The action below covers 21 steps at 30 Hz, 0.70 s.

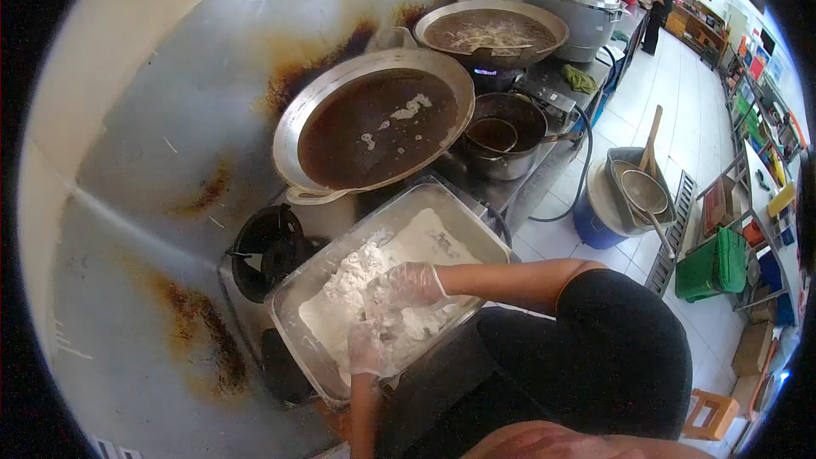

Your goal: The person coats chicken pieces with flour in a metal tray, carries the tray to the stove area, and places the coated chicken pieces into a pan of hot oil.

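Observation:
A rectangular metal tray (303,359) holds a layer of white flour (425,238), heaped in a lumpy, coated pile (357,276) near its middle. Both hands wear clear plastic gloves and are down in this tray. My right hand (414,285), its arm coming from the right, has its fingers curled into the floury lumps. Nearer the bottom of the view, my left hand (370,347) is also curled, close to the right one. Flour hides the fingertips, and what they grip cannot be made out.
Beyond the tray sits a large wok of dark oil (382,127) with floating bits. A second wok (493,30) bubbles behind it, near a lidded pot (574,8) and a dark saucepan (506,136). An unoccupied burner (268,246) is left; a strainer (643,193) rests over a bucket (595,221).

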Each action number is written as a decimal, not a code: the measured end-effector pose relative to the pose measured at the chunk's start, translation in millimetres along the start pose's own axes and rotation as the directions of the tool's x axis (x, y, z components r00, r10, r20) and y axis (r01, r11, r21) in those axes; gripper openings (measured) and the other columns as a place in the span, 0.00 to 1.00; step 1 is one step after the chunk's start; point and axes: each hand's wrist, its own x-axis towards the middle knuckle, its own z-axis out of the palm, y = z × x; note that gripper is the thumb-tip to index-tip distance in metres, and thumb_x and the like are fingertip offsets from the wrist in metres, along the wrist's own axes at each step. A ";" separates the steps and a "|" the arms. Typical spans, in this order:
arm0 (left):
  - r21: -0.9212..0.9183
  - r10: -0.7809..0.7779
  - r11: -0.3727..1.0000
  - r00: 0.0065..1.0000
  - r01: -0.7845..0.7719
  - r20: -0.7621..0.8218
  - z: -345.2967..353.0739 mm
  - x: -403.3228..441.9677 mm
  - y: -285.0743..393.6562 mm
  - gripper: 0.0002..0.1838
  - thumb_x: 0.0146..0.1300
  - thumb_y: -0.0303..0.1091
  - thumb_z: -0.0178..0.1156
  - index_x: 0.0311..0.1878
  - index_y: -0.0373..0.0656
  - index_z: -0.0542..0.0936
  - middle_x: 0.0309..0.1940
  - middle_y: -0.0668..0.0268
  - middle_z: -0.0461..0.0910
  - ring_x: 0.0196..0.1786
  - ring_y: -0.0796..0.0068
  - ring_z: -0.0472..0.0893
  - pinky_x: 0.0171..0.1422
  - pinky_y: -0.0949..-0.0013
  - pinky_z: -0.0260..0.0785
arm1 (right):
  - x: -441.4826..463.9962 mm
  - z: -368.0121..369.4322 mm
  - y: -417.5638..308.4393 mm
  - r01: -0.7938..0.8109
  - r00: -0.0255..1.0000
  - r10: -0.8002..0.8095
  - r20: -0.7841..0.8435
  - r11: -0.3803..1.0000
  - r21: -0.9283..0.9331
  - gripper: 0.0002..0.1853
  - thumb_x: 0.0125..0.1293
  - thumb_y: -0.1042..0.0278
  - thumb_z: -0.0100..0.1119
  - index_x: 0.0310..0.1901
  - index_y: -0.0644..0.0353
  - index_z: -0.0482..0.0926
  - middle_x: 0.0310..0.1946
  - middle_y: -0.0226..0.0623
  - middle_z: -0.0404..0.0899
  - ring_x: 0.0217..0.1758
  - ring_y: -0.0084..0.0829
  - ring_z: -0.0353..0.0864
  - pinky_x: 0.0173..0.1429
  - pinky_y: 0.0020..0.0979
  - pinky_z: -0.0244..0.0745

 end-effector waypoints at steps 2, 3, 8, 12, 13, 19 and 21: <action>-0.001 -0.012 1.000 0.999 0.012 0.051 -9.8 2.3 -13.0 0.11 0.63 0.33 0.59 0.45 0.38 0.76 0.32 0.60 0.80 0.28 0.65 0.82 0.29 0.68 0.76 | -1.0 11.1 12.4 0.146 0.989 -0.147 -0.015 0.988 -0.041 0.22 0.59 0.64 0.56 0.56 0.58 0.70 0.40 0.46 0.78 0.41 0.43 0.81 0.43 0.40 0.77; -0.002 -0.017 1.000 0.997 0.017 0.076 -15.5 4.2 -18.7 0.10 0.61 0.33 0.62 0.43 0.40 0.78 0.28 0.63 0.80 0.25 0.66 0.81 0.27 0.68 0.74 | -4.0 6.4 17.1 0.188 0.982 -0.188 -0.029 0.982 -0.007 0.22 0.59 0.64 0.57 0.55 0.58 0.70 0.39 0.46 0.78 0.39 0.43 0.81 0.42 0.40 0.77; 0.652 0.244 0.660 0.928 -0.372 0.283 -39.2 11.9 -25.4 0.16 0.67 0.35 0.52 0.53 0.35 0.72 0.38 0.59 0.79 0.34 0.66 0.81 0.35 0.65 0.78 | -11.1 -8.5 24.2 -0.017 1.000 0.020 -0.006 0.951 0.308 0.19 0.59 0.60 0.57 0.51 0.55 0.71 0.37 0.45 0.77 0.36 0.42 0.80 0.38 0.40 0.77; 0.944 0.234 0.237 0.957 -0.229 0.174 -3.7 -35.4 47.1 0.18 0.66 0.34 0.51 0.56 0.37 0.70 0.43 0.55 0.77 0.39 0.56 0.79 0.42 0.62 0.75 | -15.5 -29.4 16.5 -0.209 0.951 0.223 0.212 0.974 -0.087 0.21 0.60 0.49 0.53 0.51 0.51 0.71 0.42 0.47 0.78 0.40 0.43 0.80 0.36 0.45 0.76; 0.948 0.393 0.025 0.875 -0.318 0.283 -18.2 -29.9 34.4 0.19 0.65 0.34 0.50 0.58 0.38 0.70 0.44 0.53 0.76 0.41 0.54 0.78 0.45 0.62 0.74 | -14.5 -30.0 16.4 -0.213 0.940 0.247 0.234 0.963 -0.163 0.23 0.61 0.46 0.52 0.52 0.51 0.71 0.43 0.48 0.77 0.41 0.45 0.80 0.36 0.45 0.76; 0.813 0.454 -0.541 0.740 -0.214 0.497 -66.9 -16.6 -3.2 0.25 0.60 0.33 0.49 0.63 0.47 0.68 0.51 0.56 0.74 0.53 0.61 0.75 0.54 0.64 0.70 | -35.0 -30.8 17.9 -0.369 0.919 0.389 0.062 0.906 -0.208 0.29 0.65 0.38 0.43 0.61 0.47 0.67 0.49 0.53 0.75 0.49 0.50 0.77 0.50 0.47 0.74; 0.702 0.406 -0.700 0.737 -0.129 0.540 -70.9 -16.3 -10.4 0.28 0.59 0.35 0.51 0.65 0.50 0.66 0.58 0.61 0.71 0.56 0.67 0.74 0.54 0.65 0.70 | -33.7 -12.1 33.0 -0.352 0.917 0.395 0.057 0.868 -0.351 0.27 0.68 0.43 0.43 0.63 0.48 0.65 0.54 0.50 0.73 0.51 0.48 0.76 0.55 0.46 0.71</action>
